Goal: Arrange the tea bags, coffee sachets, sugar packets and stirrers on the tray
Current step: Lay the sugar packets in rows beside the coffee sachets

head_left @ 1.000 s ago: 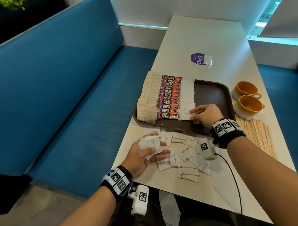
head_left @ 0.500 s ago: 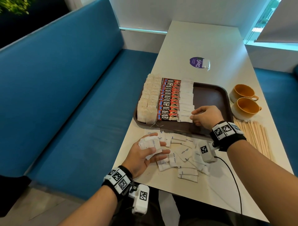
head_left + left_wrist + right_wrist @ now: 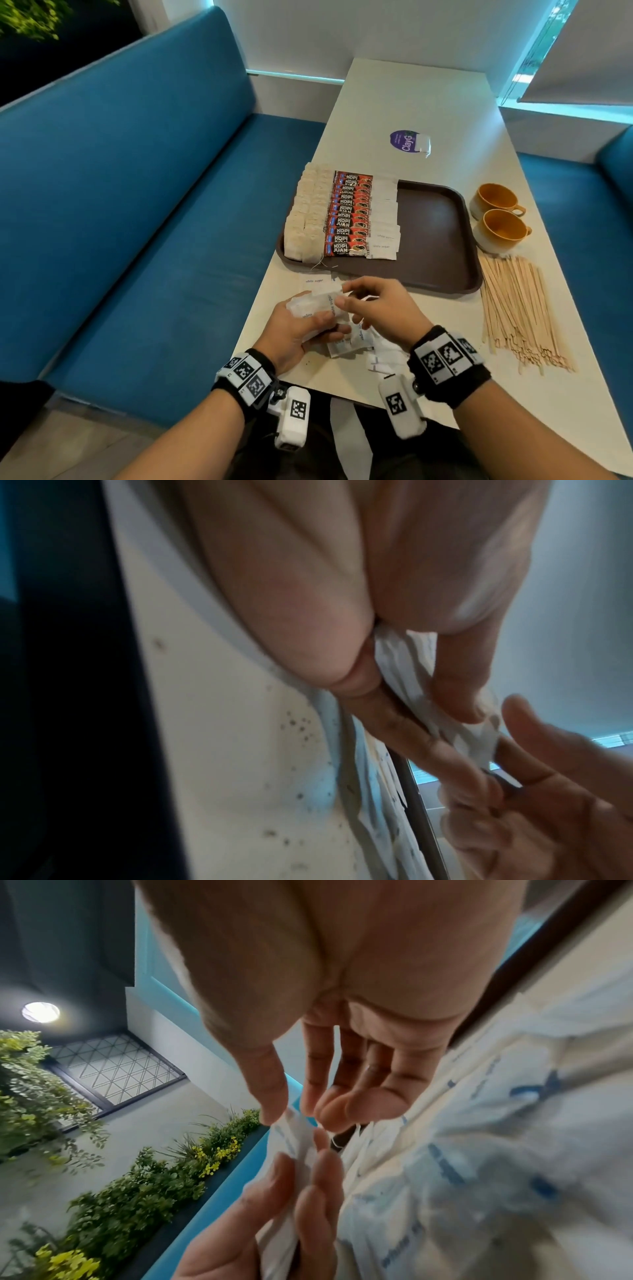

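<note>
Bench: your long blue padded bench seat (image 3: 144, 219) runs along the left edge of the cream table top (image 3: 411, 96).
Left hand: your left hand (image 3: 294, 334) lies palm up at the near table edge, fingers and thumb curled round a small stack of white paper sugar packets (image 3: 317, 306).
Right hand: your right hand (image 3: 380, 308) meets that stack; in the right wrist view its thumb and fingertips (image 3: 274, 1110) close on the top edge of a packet, so it is pinching, not spread.
Loose packets: more white sugar packets (image 3: 363, 346) lie scattered on the table under and between your hands, partly hidden by them.
Tray: the dark brown plastic tray (image 3: 442, 246) sits just beyond your hands; its right half is bare.
Tray rows: pale tea bags (image 3: 308, 219) at the left, red and black coffee sachets (image 3: 349, 219) beside them, then a row of white sugar packets (image 3: 385, 226) touching the sachets.
Cups: two orange ceramic cups (image 3: 500, 219) stand just right of the tray.
Stirrers: a loose heap of pale wooden stirrers (image 3: 517, 308) lies on the table near the cups, off the tray.
Sticker: a round purple sticker (image 3: 406, 140) sits farther up the table.
</note>
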Demonstrator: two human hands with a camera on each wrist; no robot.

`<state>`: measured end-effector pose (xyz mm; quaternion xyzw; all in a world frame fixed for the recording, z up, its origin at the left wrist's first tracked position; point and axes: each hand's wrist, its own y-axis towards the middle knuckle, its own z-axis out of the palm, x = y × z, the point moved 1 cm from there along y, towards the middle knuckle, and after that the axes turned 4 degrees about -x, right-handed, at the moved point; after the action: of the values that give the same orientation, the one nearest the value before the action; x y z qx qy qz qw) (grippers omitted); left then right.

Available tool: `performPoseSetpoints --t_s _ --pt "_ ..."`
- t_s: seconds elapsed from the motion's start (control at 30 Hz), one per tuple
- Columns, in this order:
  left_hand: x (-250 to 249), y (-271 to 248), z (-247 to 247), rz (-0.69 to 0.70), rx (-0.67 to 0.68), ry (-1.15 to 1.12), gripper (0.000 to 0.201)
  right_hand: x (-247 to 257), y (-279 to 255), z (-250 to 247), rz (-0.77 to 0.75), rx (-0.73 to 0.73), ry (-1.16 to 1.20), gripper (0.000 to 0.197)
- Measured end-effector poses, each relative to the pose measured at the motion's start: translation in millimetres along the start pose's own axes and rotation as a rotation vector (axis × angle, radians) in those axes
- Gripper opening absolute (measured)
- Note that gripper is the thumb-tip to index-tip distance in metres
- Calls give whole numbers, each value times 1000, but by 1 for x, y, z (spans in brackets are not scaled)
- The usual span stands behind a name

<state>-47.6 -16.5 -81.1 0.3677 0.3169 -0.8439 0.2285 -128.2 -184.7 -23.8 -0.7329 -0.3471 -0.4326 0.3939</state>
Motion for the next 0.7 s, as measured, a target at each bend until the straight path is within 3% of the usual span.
performPoseSetpoints --t_s 0.1,0.27,0.47,0.57,0.7 --pt "1 1 1 3 -42 32 49 -5 -5 1 -5 2 31 20" --pt "-2 4 3 -12 -96 -24 47 -1 -4 -5 -116 -169 161 15" --pt "1 6 1 45 -79 -46 55 -9 -6 3 -157 -11 2 21" --pt "2 6 -1 72 -56 -1 52 -16 -6 8 -96 7 -94 36" --pt "4 7 -3 80 -23 -8 51 -15 -3 3 -33 -53 58 22"
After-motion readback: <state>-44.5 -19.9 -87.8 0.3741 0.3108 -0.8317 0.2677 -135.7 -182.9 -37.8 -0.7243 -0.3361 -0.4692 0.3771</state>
